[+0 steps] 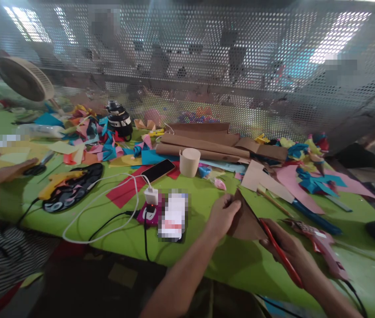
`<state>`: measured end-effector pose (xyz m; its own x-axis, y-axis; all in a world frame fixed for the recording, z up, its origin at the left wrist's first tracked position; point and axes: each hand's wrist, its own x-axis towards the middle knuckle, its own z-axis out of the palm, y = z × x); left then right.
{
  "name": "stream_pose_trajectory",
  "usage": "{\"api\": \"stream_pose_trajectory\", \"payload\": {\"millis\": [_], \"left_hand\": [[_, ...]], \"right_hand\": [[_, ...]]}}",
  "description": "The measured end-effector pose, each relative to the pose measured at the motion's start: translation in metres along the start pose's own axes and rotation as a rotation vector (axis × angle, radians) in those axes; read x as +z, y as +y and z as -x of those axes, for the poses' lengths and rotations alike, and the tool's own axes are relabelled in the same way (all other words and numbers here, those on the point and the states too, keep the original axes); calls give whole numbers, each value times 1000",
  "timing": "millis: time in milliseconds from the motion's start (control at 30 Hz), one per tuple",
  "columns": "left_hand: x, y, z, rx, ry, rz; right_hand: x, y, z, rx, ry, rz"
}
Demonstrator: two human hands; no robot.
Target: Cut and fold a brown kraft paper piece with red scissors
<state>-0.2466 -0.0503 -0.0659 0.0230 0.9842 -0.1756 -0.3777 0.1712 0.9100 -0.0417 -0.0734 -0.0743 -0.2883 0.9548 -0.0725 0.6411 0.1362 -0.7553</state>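
My left hand (222,215) pinches the upper left edge of a folded piece of brown paper (249,223), held up just above the green table. In my right hand (288,245) are red-handled scissors (282,254), their dark blades at the paper's right edge. How far the blades are apart is hard to see. Just right of that hand lies a pink glue gun (326,249). Beyond the paper are a wooden stick (275,203) and a dark blue tool (316,216). A phone with a lit screen (173,216) lies to the left of my left hand.
At far left another person's hand (15,170) rests by black-handled scissors (37,168). A yellow glue gun (53,185) lies on a black palette-shaped tray (88,187). Cables loop around a purple power adapter (151,216). A cream roll (190,162) and rolled brown paper (200,148) are farther back.
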Motion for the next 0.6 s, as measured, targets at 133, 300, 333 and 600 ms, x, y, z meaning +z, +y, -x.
{"api": "stream_pose_trajectory", "payload": {"millis": [133,300,333,600], "left_hand": [[0,-1,-1,-22,-2,25],[0,2,1,-30,0,17],[-1,2,2,-27,-1,24],[-1,-2,-1,-23,-19,63]], "right_hand": [[2,2,-1,-2,23,-22],[1,-9,-3,-21,39,-18],[1,-10,-3,-25,40,-20],[1,0,-4,-26,17,-20]]}}
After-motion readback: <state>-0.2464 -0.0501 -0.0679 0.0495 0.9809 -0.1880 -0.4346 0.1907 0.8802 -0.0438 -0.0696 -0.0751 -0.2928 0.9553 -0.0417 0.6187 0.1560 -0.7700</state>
